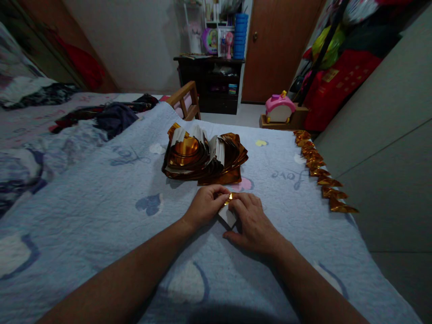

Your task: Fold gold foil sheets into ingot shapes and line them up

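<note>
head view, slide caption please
Left hand and right hand on a gold-and-white paper, layered gold sheets beyond, folded gold pieces to the right.

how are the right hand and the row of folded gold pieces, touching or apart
Apart: the head view plainly shows quilt between the right hand and the row of folded gold pieces.

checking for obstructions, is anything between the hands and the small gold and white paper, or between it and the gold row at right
Nothing visible separates the left hand or right hand from the paper: both touch it. Toward the gold row, only the right hand itself is in the way.
</note>
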A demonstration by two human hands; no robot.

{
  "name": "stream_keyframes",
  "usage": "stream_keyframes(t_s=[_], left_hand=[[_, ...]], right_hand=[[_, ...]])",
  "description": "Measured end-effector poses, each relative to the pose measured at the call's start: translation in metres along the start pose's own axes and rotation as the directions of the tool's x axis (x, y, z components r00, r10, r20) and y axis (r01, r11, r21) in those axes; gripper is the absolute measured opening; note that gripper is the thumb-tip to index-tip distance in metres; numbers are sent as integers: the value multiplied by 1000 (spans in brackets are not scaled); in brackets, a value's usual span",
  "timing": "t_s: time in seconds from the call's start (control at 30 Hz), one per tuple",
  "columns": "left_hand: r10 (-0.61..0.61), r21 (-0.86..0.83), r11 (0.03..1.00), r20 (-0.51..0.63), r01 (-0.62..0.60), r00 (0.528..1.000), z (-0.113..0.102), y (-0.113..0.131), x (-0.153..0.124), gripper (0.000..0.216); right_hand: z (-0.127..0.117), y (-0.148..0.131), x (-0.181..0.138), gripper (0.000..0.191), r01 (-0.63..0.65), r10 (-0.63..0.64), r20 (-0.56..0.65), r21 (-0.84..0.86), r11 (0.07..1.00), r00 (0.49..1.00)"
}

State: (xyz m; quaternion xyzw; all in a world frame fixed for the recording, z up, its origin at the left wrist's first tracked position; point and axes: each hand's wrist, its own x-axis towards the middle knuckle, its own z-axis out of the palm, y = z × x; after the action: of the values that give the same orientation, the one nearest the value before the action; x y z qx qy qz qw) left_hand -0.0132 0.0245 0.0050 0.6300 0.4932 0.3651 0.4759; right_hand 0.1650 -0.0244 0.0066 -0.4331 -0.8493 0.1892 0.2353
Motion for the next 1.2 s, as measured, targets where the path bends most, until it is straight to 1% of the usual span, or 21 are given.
stream_keyframes(t_s=[0.07, 0.1, 0.17, 0.2, 0.27, 0.33, 0.4, 0.5, 0.6, 0.7, 0.77, 0.87, 1.0, 1.1, 1.2], left_hand=[[-55, -103, 993, -7, 54, 998, 2, 0, 0, 17], [-65, -126, 990, -6, 64, 998, 3, 0, -1, 18], [-54, -99, 994, 0, 54, 999, 5, 1, -2, 18], [-30, -48, 998, 0, 30, 1000, 5, 1, -3, 17], [50, 112, 992, 4, -50, 999, 5, 1, -3, 12], [137, 294, 945, 34, -141, 990, 3, -1, -4, 10], [195, 430, 879, 74, -207, 978, 2, -4, -3, 12], [251, 546, 797, 88, -257, 964, 1, -9, -3, 10], [282, 607, 746, 86, -275, 956, 1, -12, -4, 7], [265, 616, 730, 143, -295, 954, 0, -12, -6, 8], [239, 599, 739, 195, -308, 951, 0, -11, -7, 11], [213, 580, 752, 237, -314, 948, -1, -10, -7, 10], [196, 533, 779, 295, -331, 935, -9, -7, -4, 8], [164, 502, 796, 360, -339, 918, -16, -3, -4, 9], [129, 490, 807, 398, -329, 908, -21, 1, -5, 9]], right_hand=[[-1, 0, 0, 43, 1, -3, -58, -20, 1000, 998], [-1, 0, 0, 39, 5, -7, -84, -30, 1000, 996], [-2, 0, 0, 31, 26, -30, -113, -38, 999, 993], [-2, 1, -1, 26, 43, -47, -114, -32, 999, 992], [-1, 2, -1, 14, 65, -65, -93, -3, 998, 994], [1, 4, -1, 11, 54, -52, -58, 36, 998, 997], [3, 6, -1, 11, 26, -24, -27, 66, 997, 999], [6, 8, 0, 11, -6, 8, -14, 110, 994, 1000], [7, 8, 3, 13, -33, 36, -18, 138, 990, 999], [10, 8, 5, 12, -63, 68, -31, 131, 989, 997], [12, 9, 6, 9, -88, 93, -42, 112, 990, 995], [16, 11, 7, 10, -113, 118, -59, 84, 990, 991], [18, 11, 8, 10, -127, 132, -73, 60, 990, 989], [19, 10, 8, 8, -131, 135, -83, 50, 990, 987], [19, 8, 9, 7, -143, 146, -89, 40, 989, 985]])
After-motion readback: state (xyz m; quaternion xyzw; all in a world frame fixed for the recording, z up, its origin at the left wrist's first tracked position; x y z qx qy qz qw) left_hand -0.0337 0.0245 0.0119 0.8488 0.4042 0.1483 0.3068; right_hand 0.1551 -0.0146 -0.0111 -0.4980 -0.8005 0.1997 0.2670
